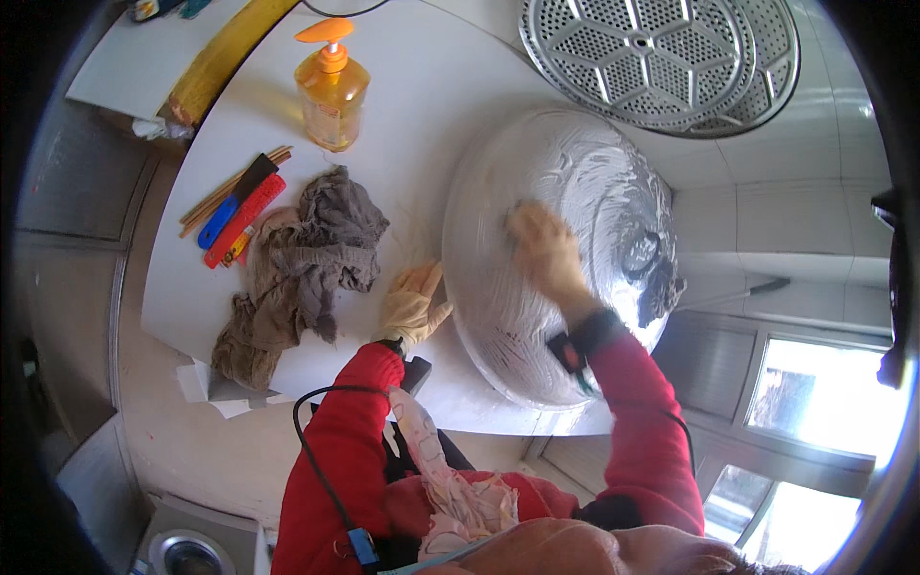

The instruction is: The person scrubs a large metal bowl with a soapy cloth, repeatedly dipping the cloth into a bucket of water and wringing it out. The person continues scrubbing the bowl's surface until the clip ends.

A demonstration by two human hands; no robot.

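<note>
A large domed metal lid (498,287) with a shiny, streaked, wet-looking surface stands on the white table, a dark round knob (640,253) at its middle. My right hand (548,251) presses against the lid's upper left part. Its fingers are bent around a small dark thing, mostly hidden beneath them. Beside the lid's left rim is my left hand (414,305), palm showing and fingers spread, holding nothing. A crumpled grey-brown cloth (335,230) lies to the left of that hand. Near the knob hangs a dark, ragged bunch (661,290) that I cannot make out.
An orange pump bottle (332,96) stands at the far left of the white table (422,86). Nearer lie chopsticks (216,198), a blue-and-black-handled tool (235,203) and a red one (245,220). Perforated steamer trays (642,57) lean at the back right. A cable crosses my left sleeve.
</note>
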